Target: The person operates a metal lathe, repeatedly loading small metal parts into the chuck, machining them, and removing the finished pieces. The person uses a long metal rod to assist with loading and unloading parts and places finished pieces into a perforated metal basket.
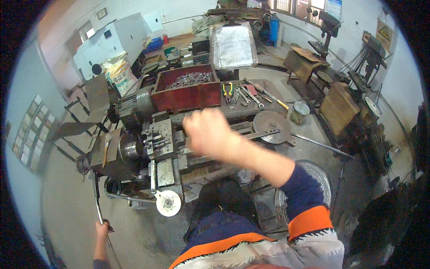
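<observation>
At the lower left, my left hand (pixel 102 227) is wrapped round a long metal lever (pixel 97 197) that runs up to the headstock of a small lathe (pixel 109 154). My right hand (pixel 207 132) is raised over the lathe bed, its fingers curled in and slightly blurred; what they hold, if anything, is hidden. Just left of it is the tool post block (pixel 160 138) on the carriage, close to the round chuck (pixel 131 145). Below the carriage sits a white handwheel (pixel 168 203). A flat steel bar (pixel 257 134) lies toward a round metal plate (pixel 272 126).
Behind the lathe stands a red box (pixel 186 96) full of small metal parts. Pliers (pixel 228 92), wrenches (pixel 244 96) and a file with a yellow handle (pixel 282 104) lie beside it. A tin can (pixel 299 112) stands at right; drill presses (pixel 329 27) line the right wall.
</observation>
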Demonstrator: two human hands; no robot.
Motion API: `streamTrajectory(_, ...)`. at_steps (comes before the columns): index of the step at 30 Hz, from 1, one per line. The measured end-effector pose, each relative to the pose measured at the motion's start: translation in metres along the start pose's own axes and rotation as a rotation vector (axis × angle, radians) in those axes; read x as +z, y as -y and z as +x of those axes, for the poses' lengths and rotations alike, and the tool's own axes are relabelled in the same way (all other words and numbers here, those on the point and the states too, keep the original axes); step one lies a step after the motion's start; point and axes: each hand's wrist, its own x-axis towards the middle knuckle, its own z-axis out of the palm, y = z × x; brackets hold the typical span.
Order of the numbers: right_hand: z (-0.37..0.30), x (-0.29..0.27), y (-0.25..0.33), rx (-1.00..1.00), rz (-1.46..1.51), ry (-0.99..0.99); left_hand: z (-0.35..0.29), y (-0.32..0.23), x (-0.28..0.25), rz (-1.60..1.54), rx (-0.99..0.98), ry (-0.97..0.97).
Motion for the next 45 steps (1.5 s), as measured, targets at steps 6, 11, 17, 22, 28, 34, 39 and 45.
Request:
streamTrajectory(6, -0.108, 0.052, 0.086, -0.018, 0.452, -0.11, 0.011, 0.008, -0.005, 0.046, 0.057, 0.046)
streamTrajectory(11, -0.145, 0.054, 0.128, -0.031, 0.468, 0.103, 0.019, 0.025, -0.008, 0.085, 0.081, -0.129)
streamTrajectory(17, -0.179, 0.018, 0.089, 0.138, 0.524, 0.102, 0.043, 0.036, -0.015, 0.044, 0.204, 0.09)
streamTrajectory(22, -0.229, 0.028, 0.053, 0.356, 0.495, 0.054, 0.016, 0.054, -0.034, 0.052, 0.081, 0.053)
streamTrajectory(28, -0.358, 0.086, -0.009, 0.958, 0.342, 0.201, 0.037, 0.037, -0.026, -0.057, -0.073, 0.083)
streamTrajectory(34, -0.463, 0.114, -0.068, 1.077, -0.015, 0.381, 0.042, 0.067, -0.038, -0.051, -0.219, 0.009)
streamTrajectory(39, -0.488, 0.124, -0.095, 0.925, 0.049, 0.354, 0.061, 0.052, -0.031, 0.073, -0.203, -0.089)
streamTrajectory(45, -0.477, 0.139, -0.091, 0.914, 0.086, 0.249, 0.023, 0.024, -0.015, 0.123, -0.152, -0.146)
